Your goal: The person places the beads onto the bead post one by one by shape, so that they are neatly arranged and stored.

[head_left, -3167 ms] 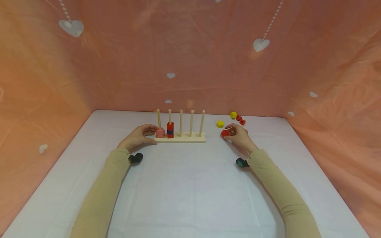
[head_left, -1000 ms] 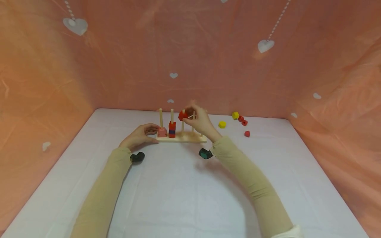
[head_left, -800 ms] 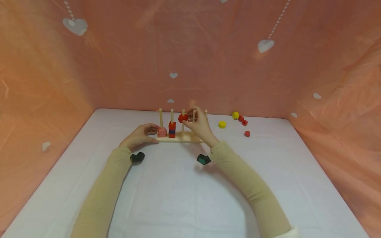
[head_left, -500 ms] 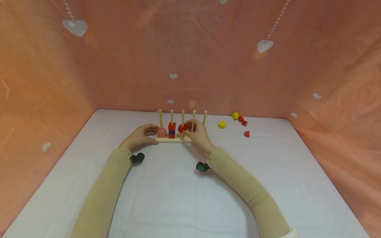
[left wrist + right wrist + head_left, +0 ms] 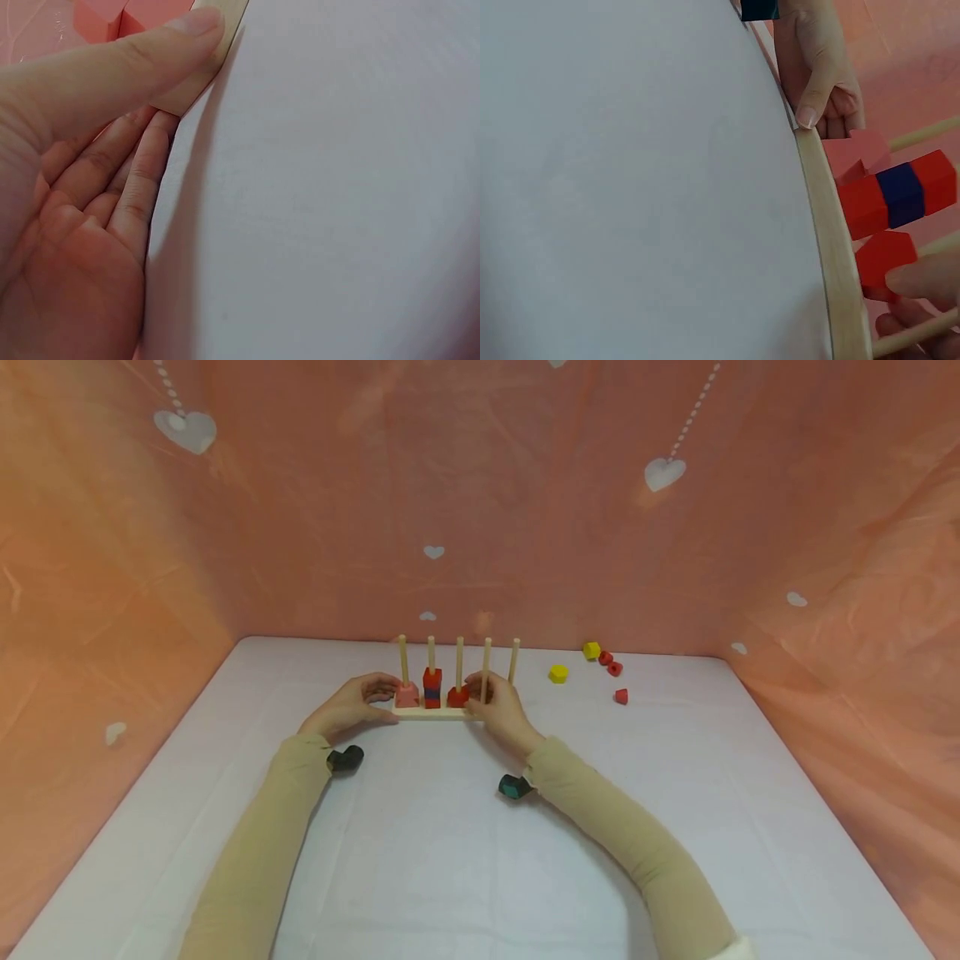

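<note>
A pale wooden peg stand (image 5: 431, 715) with several upright rods stands on the table. My left hand (image 5: 348, 704) holds its left end, thumb (image 5: 176, 37) along the front edge and fingers behind. A pink notched block (image 5: 407, 697) sits on the leftmost rod. On the second rod is a stack (image 5: 432, 687) of red, blue and red blocks. My right hand (image 5: 504, 714) pinches a red angular bead (image 5: 457, 697) low on the third rod; in the right wrist view the thumb presses this red bead (image 5: 885, 259). Part of the stand's right end is hidden behind that hand.
Right of the stand on the white table (image 5: 450, 860) lie a yellow bead (image 5: 558, 674), another yellow bead (image 5: 592, 650), two small red beads (image 5: 611, 663) and a tapered red bead (image 5: 621, 697). Pinkish-orange cloth (image 5: 480, 510) hangs behind and at the sides.
My right hand has brought the red bead from the right side over to the third rod, threaded it on, and slid it down to the base. The left hand keeps its hold.
</note>
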Tool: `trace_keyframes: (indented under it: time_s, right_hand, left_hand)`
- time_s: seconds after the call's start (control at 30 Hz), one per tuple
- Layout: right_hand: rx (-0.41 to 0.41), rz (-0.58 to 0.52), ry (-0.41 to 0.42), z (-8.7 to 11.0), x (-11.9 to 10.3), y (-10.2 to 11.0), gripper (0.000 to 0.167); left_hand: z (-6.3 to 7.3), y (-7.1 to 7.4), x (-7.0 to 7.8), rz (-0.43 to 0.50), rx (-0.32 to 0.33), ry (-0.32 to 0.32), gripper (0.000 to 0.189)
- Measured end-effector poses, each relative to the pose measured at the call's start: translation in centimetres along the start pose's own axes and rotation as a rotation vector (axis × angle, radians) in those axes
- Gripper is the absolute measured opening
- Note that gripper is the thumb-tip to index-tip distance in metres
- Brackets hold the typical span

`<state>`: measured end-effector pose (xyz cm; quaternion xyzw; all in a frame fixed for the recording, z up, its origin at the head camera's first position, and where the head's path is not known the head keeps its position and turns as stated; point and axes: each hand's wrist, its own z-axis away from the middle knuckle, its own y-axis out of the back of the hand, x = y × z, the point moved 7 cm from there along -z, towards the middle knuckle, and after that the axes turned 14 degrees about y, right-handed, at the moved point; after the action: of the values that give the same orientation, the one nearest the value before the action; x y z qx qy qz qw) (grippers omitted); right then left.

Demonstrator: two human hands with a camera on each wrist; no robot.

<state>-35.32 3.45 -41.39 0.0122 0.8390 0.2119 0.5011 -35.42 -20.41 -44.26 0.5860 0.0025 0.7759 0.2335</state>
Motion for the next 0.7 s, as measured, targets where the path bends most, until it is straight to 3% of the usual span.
trace_keyframes:
  time_s: [0.3,0.47,0.7]
  right_hand:
    - [-0.11,0.066,0.088,2.5,-2.1,2.4,0.061]
    - [-0.136,0.101,0.13,3.8,-3.2,5.2,0.052]
    - [-0.086,0.263,0.136,3.8,-2.7,10.5,0.039]
  left_hand:
    - [-0.1,0.0,-0.1,-0.002,0.003,0.008,0.065]
    - [-0.1,0.1,0.1,-0.012,0.001,-0.004,0.063]
    - [-0.1,0.1,0.2,-0.013,-0.004,-0.015,0.062]
